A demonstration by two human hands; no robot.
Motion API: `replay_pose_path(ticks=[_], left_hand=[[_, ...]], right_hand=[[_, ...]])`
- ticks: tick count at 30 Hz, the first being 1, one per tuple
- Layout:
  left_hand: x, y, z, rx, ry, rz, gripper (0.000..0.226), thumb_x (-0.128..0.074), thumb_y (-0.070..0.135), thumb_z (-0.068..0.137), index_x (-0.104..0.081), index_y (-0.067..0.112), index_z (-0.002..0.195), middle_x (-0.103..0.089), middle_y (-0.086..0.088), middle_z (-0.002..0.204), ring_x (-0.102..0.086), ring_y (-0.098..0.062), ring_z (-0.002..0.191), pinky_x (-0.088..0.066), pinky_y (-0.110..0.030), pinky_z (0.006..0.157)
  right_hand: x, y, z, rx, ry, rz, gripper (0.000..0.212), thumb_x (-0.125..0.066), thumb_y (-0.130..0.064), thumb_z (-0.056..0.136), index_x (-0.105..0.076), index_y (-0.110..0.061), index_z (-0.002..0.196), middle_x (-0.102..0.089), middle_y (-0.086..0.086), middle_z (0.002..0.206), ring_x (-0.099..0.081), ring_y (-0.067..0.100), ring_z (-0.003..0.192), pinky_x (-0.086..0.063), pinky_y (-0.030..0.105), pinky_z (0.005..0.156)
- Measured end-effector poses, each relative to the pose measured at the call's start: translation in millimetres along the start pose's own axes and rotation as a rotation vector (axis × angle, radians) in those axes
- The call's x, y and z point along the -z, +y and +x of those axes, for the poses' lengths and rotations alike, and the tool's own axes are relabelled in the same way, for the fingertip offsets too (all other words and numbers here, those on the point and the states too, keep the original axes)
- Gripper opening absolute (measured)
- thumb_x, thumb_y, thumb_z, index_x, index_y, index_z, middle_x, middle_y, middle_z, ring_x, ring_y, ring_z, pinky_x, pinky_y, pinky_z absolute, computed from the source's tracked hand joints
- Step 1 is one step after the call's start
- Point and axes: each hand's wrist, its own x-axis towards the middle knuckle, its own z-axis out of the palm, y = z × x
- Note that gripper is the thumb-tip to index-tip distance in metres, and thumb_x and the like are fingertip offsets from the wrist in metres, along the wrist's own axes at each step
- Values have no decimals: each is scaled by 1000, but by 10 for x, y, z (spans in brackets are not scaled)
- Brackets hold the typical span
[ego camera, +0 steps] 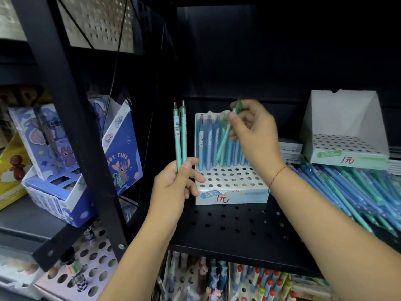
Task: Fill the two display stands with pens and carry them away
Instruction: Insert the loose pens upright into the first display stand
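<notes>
Right hand (253, 135) pinching tilted green pen (223, 140) between thumb and fingertips, hovering over half-filled display stand (227, 179). Left hand (171, 187), just left of stand, gripping two upright green pens (183, 135), fingers curling round them. Risk: slanting tip missing hole, toppling standing blue pens (208, 144); pair slipping loose.

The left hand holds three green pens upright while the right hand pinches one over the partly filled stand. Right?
Not quite: the head view shows the left hand holding two green pens, not three. The rest stands.
</notes>
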Motion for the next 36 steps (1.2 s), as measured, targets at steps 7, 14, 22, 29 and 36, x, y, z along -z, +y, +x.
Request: replay_pose_path(ticks=[7, 14, 22, 29, 36], left_hand=[[-7, 10, -12, 5, -19, -1, 24, -42, 23, 101, -64, 17, 107, -67, 3, 71, -50, -7, 52, -38, -15, 51], [-25, 21, -22, 0, -52, 10, 24, -43, 23, 100, -66, 17, 105, -65, 1, 71, -48, -7, 52, -39, -12, 53], [-30, 24, -30, 5, -65, 48, 23, -43, 24, 100, -66, 21, 105, -65, 2, 72, -47, -6, 54, -40, -11, 58], [-43, 9, -20, -19, -110, 76, 23, -44, 22, 100, -66, 22, 105, -66, 0, 73, -41, -5, 52, -45, -16, 78], [-41, 20, -48, -40, -149, 141, 32, -47, 25, 99, -72, 13, 83, -58, -34, 74, -57, 4, 67, -44, -29, 95]], right_hand=[[-91, 131, -32, 10, -116, -164, 22, -58, -16, 94, -55, -14, 116, -64, 13, 80, -64, 27, 70, -56, 47, 68], [-64, 167, -44, 114, -201, -337, 44, -53, -20, 96, -35, -30, 135, -59, 7, 71, -62, 25, 65, -54, 48, 65], [-63, 167, -24, 176, -202, -414, 30, -54, -22, 96, -61, -23, 125, -46, -16, 81, -45, -3, 69, -37, 15, 66], [-52, -80, -66, -48, -261, 108, 22, -55, -19, 96, -62, -19, 117, -64, 6, 93, -56, 10, 62, -48, 23, 58], [-75, -159, -72, -165, -339, 343, 13, -54, -4, 94, -61, 0, 104, -62, 11, 74, -57, 9, 54, -49, 19, 52]])
